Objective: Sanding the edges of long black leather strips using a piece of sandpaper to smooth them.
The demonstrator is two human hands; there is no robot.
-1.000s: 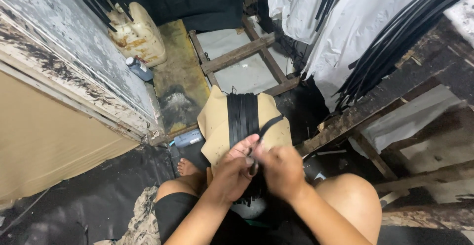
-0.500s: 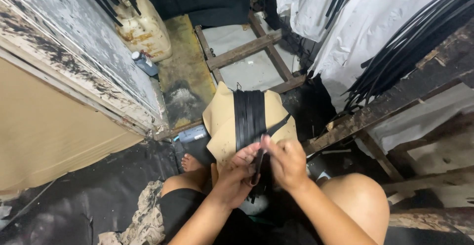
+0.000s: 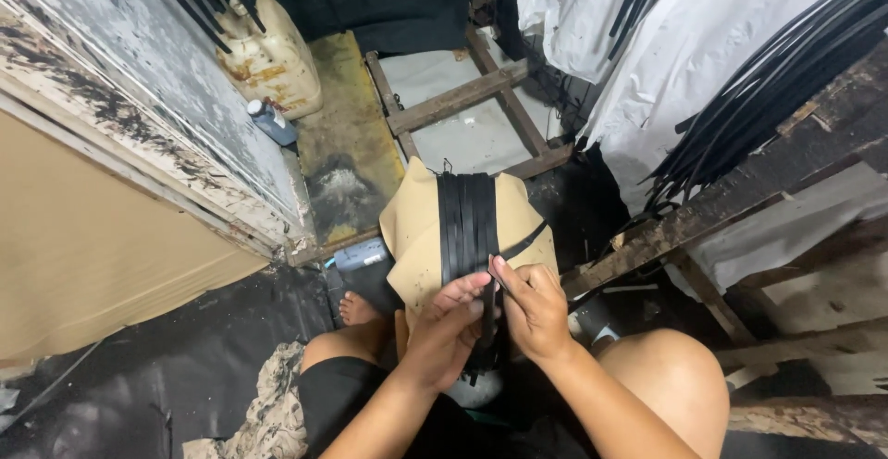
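**Black strips worked over a tan form, hands close together**

Head view, looking down past bare knees: at centre, a tan board-like form (image 3: 416,237) standing on the lap, wrapped lengthwise by a band of black strips (image 3: 467,223) lying side by side. Left hand (image 3: 444,329) at 6 o'clock of the form, fingers curled and pressed together against the lower end of the strips. Right hand (image 3: 535,306) just beside it at 5 o'clock, thumb and forefinger pinching one thin black strip (image 3: 523,241) that runs up toward 2 o'clock across the form's edge. Both hands touching the strips, knuckles nearly meeting.

Around them: a stained pale plastic jug (image 3: 268,56) at 11 o'clock, a small blue-capped bottle (image 3: 271,121) just below it, both on a yellowed floor panel. A rough wooden frame (image 3: 458,98) at 12 o'clock. Bundles of long black strips (image 3: 768,89) hanging over white sheeting at 2 o'clock. A bare foot (image 3: 356,309) at 8 o'clock of the hands, near a crumpled rag (image 3: 264,403) on black floor covering.
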